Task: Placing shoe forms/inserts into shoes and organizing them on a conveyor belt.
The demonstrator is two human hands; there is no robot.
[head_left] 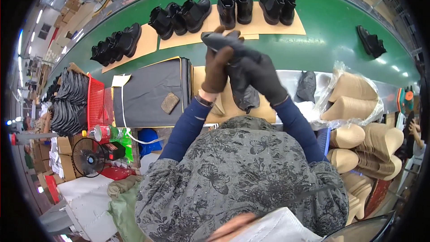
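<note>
Above the bench in front of me, both of my gloved hands are closed on a black shoe [210, 40], whose rounded grey-black end points to the far left. My left hand [218, 69], in a brown glove, grips it from the left with the thumb across it. From the right, my right hand [263, 74], in a dark glove, wraps round its other end. Much of the shoe is hidden by the fingers. Just below my hands, a black, shiny shoe-like piece [246, 99] lies over tan board [264, 112]; I cannot tell whether it joins the held shoe.
Black boots [226, 11] stand on tan sheets along the green conveyor [322, 47], with another shoe [371, 42] farther right. Left are a black sheet stack [150, 92], a brown block [170, 103], a red basket [96, 103] and a fan [88, 157]. Bagged tan insoles [351, 98] lie right.
</note>
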